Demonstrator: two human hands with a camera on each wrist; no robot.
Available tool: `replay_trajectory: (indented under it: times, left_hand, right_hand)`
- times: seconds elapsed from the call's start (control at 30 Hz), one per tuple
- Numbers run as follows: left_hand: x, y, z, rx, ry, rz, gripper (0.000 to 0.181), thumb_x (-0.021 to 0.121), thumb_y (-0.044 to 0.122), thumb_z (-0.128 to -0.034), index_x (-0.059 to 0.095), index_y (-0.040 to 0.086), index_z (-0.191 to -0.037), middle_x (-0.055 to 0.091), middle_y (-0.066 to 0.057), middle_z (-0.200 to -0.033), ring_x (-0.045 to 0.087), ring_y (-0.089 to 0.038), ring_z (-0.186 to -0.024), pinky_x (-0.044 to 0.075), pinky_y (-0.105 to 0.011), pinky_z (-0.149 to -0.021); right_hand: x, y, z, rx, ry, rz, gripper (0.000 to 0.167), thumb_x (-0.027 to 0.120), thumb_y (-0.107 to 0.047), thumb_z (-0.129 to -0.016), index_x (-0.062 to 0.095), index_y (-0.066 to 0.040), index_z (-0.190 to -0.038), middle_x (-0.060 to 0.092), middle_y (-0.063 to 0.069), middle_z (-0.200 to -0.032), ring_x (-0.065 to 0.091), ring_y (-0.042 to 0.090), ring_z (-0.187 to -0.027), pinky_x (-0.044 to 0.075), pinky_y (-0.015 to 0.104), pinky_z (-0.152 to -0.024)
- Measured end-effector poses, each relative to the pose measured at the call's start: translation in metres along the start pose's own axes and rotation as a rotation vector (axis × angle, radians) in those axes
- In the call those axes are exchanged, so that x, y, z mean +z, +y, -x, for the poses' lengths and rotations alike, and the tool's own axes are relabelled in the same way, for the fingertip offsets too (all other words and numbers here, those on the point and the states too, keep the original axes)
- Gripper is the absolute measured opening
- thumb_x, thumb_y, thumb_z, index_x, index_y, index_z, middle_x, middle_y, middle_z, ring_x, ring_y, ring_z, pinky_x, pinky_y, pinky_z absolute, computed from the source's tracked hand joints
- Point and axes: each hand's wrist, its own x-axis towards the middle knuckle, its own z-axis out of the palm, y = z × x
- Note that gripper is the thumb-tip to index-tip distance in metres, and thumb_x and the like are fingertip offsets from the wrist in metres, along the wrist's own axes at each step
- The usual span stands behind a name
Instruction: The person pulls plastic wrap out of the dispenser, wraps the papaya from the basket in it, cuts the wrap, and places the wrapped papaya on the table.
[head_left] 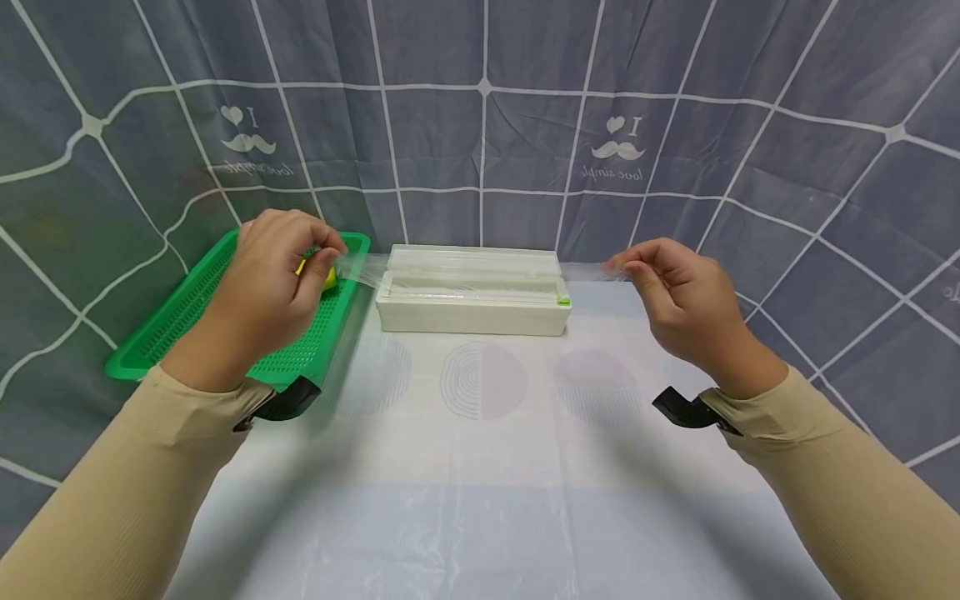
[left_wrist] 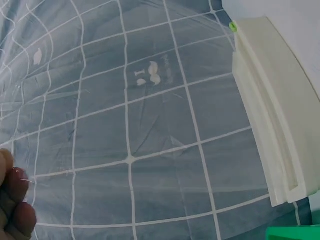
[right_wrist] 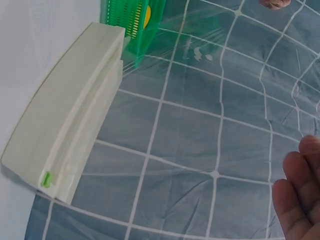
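Observation:
A sheet of clear plastic wrap point(head_left: 367, 268) stretches sideways between my two hands, above a white wrap dispenser point(head_left: 472, 318). My left hand point(head_left: 264, 287) pinches its left end between thumb and fingers, in front of the green basket. At the other end, my right hand point(head_left: 678, 304) pinches the wrap to the right of the dispenser. Both hands are raised off the table. The dispenser carries a small green slider point(head_left: 564, 301) at its right end. In the right wrist view, the film point(right_wrist: 175, 55) is see-through and its edges are hard to trace.
A green perforated basket point(head_left: 142, 354) stands left of the dispenser, partly behind my left hand and forearm. Something yellow point(head_left: 330, 279) shows in it. A grey checked curtain point(head_left: 435, 142) hangs behind and at both sides. The table point(head_left: 480, 525) has a pale patterned cover.

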Motion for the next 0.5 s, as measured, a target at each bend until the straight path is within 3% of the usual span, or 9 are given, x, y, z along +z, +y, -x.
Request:
replay_trajectory:
  times: [0.1,0.23,0.37,0.5]
  left_hand:
    - [-0.005,0.001,0.006,-0.002,-0.079,0.050,0.006,0.059,-0.004,-0.1012,0.064,-0.002,-0.100,0.067,-0.018,-0.109,0.051,-0.038,-0.113,0.033,-0.053,-0.097]
    - [-0.012,0.004,0.015,-0.060,-0.241,0.131,0.010,0.054,0.001,-0.1045,0.062,0.005,-0.100,0.068,-0.014,-0.129,0.055,-0.035,-0.127,0.039,-0.049,-0.100]
    - [-0.018,0.003,0.023,-0.078,-0.366,0.147,0.013,0.054,0.006,-0.1067,0.066,0.011,-0.106,0.074,-0.001,-0.124,0.067,-0.022,-0.118,0.049,-0.029,-0.093]
    - [-0.018,-0.001,0.032,-0.068,-0.455,0.151,0.017,0.058,0.008,-0.1056,0.071,0.017,-0.109,0.076,0.010,-0.114,0.070,-0.011,-0.106,0.055,-0.027,-0.091]
  right_hand:
    - [-0.003,-0.002,0.006,-0.003,-0.043,-0.017,0.012,0.061,0.001,-0.103,0.072,-0.001,-0.100,0.081,0.008,-0.103,0.056,-0.005,-0.071,0.040,0.016,-0.066]
    - [-0.006,-0.001,0.015,-0.040,-0.097,-0.012,0.015,0.063,0.002,-0.101,0.074,-0.006,-0.100,0.080,-0.008,-0.103,0.056,-0.006,-0.074,0.042,0.015,-0.067]
    - [-0.009,0.001,0.025,-0.072,-0.173,-0.029,0.016,0.063,0.004,-0.100,0.074,-0.008,-0.100,0.080,-0.005,-0.102,0.064,-0.008,-0.088,0.048,0.008,-0.082]
    - [-0.008,0.003,0.036,-0.070,-0.257,-0.102,0.021,0.063,0.007,-0.099,0.075,-0.010,-0.102,0.079,-0.001,-0.101,0.068,-0.002,-0.095,0.051,0.009,-0.091]
